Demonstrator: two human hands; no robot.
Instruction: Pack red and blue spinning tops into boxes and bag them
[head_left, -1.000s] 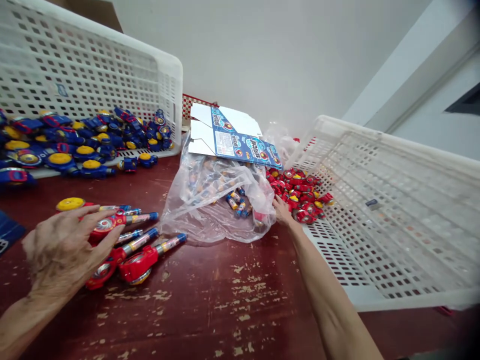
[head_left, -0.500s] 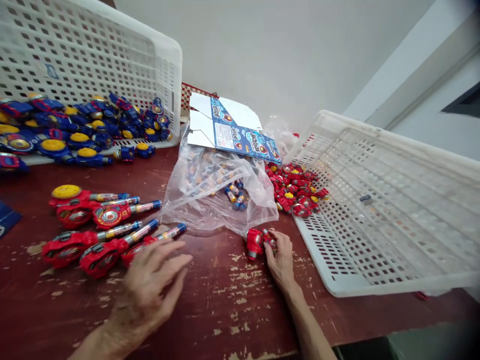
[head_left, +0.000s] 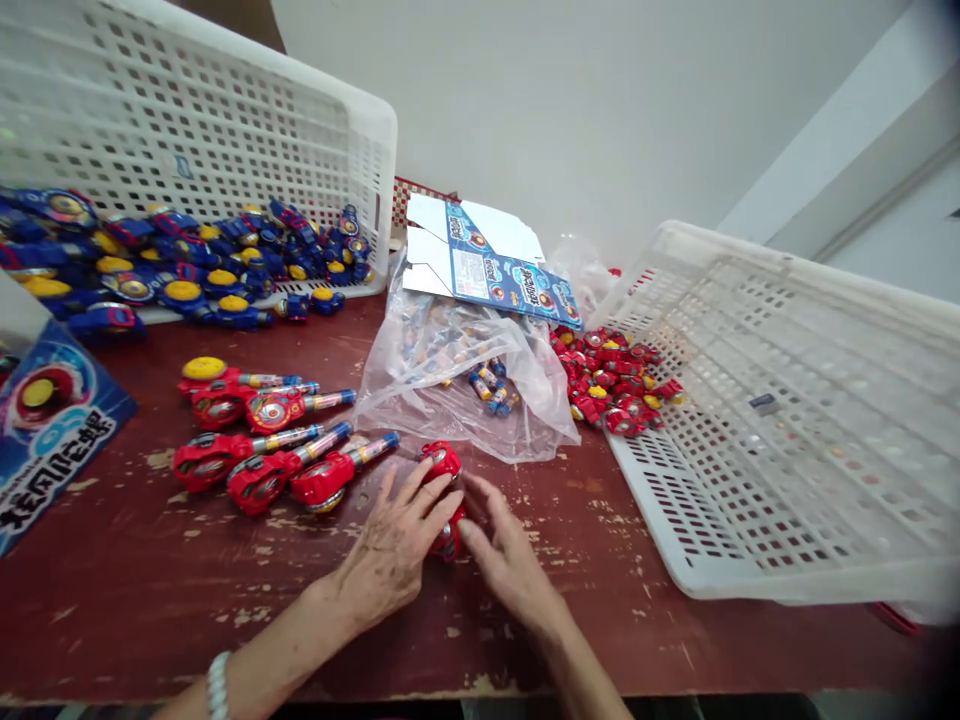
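Two red toy pieces, an upper one and a lower one, lie on the worn red table between my hands. My left hand rests over their left side, fingers spread and partly covering them. From the right, my right hand touches them with its fingers apart and slightly curved. Left of my hands lie several red toys with clear tubes pointing right. Beyond them is a clear plastic bag holding small blue and yellow tubes.
A white basket with blue toys stands back left. Another white basket, tilted, stands right beside a pile of red toys. A flattened box lies on the bag; blue printed card is at the left edge.
The red pieces have moved left with my right hand, from near the right basket. My left hand has moved right to meet them. The view has shifted, showing more of the printed card.
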